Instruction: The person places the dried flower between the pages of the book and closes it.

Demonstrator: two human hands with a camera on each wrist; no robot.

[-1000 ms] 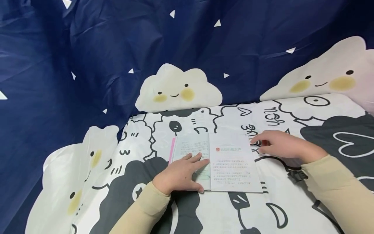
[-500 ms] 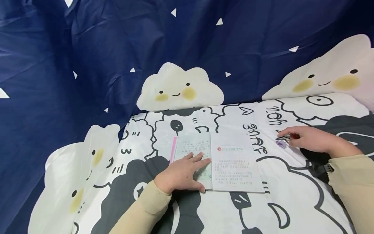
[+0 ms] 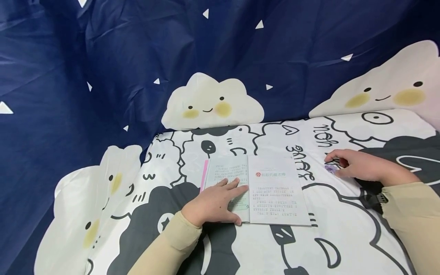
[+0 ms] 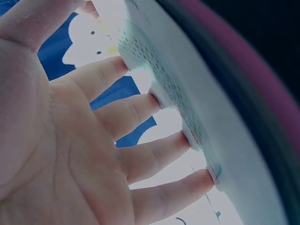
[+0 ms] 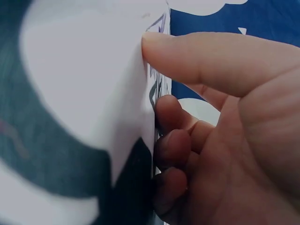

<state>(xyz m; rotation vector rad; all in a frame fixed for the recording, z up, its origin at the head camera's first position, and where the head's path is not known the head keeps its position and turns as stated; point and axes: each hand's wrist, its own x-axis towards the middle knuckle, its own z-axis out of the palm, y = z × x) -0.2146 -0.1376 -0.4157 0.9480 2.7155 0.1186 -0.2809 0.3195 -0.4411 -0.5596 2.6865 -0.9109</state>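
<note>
An open book [image 3: 275,206] lies on the patterned bedspread, with printed text on both pages and a pink edge showing at its left. My left hand [image 3: 216,202] rests on the left page with fingers spread; its fingertips press the paper in the left wrist view. To the right of the book is a small flat piece with purple markings [image 3: 331,168]. Over that piece, my right hand [image 3: 361,165] has its fingers bent, thumb and index finger right at its edges. Purple lines show beside the thumb [image 5: 161,47] in the right wrist view. I cannot tell whether the fingers pinch the piece.
The bedspread [image 3: 271,252] carries black-and-white cartoon drawings. White cloud-shaped cushions [image 3: 213,107] with smiling faces stand along the back and at the left. Behind them hangs a dark blue cloth [image 3: 220,42] with white triangles. A black strap [image 3: 372,198] is at the right wrist.
My right hand has moved from the book's right edge out to the purple-marked piece, and its thumb and index finger have settled around it. The left hand stays on the left page.
</note>
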